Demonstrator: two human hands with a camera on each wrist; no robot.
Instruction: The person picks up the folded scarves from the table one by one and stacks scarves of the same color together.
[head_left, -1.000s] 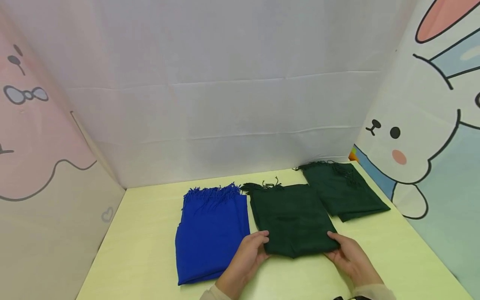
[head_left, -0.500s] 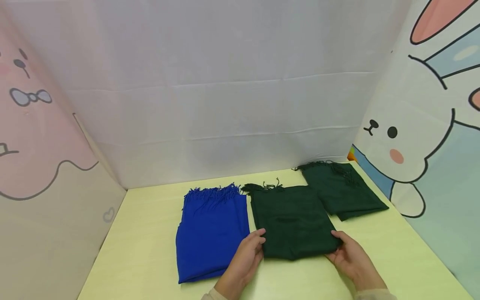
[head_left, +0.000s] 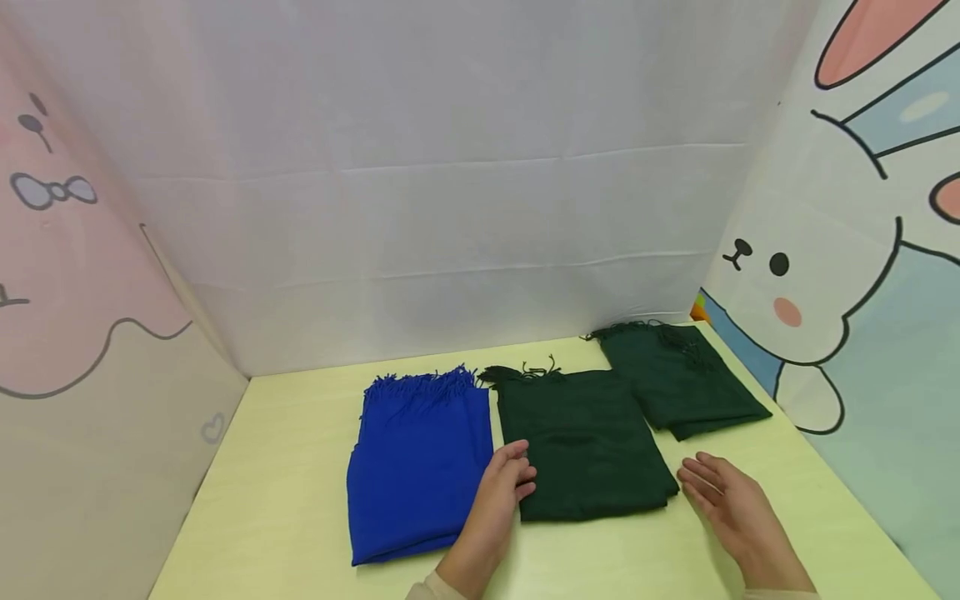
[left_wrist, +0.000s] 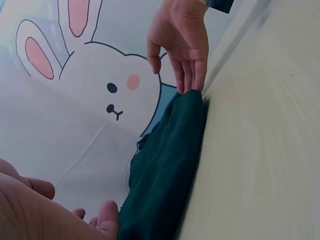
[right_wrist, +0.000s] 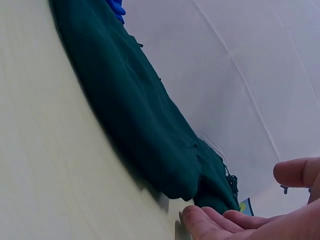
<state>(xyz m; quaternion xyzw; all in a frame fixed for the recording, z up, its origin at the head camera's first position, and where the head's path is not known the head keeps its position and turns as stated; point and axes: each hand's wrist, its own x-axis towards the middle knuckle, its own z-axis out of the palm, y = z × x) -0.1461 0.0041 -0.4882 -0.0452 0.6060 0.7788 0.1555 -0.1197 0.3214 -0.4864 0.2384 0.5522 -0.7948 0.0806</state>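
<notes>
A folded dark green scarf (head_left: 588, 450) with a tassel fringe lies flat on the table, fringe to the back. My left hand (head_left: 498, 496) is at its left edge, fingers relaxed and fingertips right at the cloth; in the left wrist view its thumb stands away from the fabric. To the right of the scarf's front corner is my right hand (head_left: 731, 508), fingers extended and holding nothing. In the right wrist view, the fingertips (right_wrist: 192, 215) are close beside the scarf's end (right_wrist: 175, 180).
A folded blue fringed scarf (head_left: 420, 475) lies just left of the green one. Behind and to the right, another dark green scarf (head_left: 686, 383) is near the pale yellow table's (head_left: 285, 517) edge. White and cartoon-printed curtains (head_left: 465, 208) enclose the back and sides.
My hands have let go of the middle green scarf's front corners. The right hand has moved off to the right, the left slightly up its edge; the scarf's front now lies flatter.
</notes>
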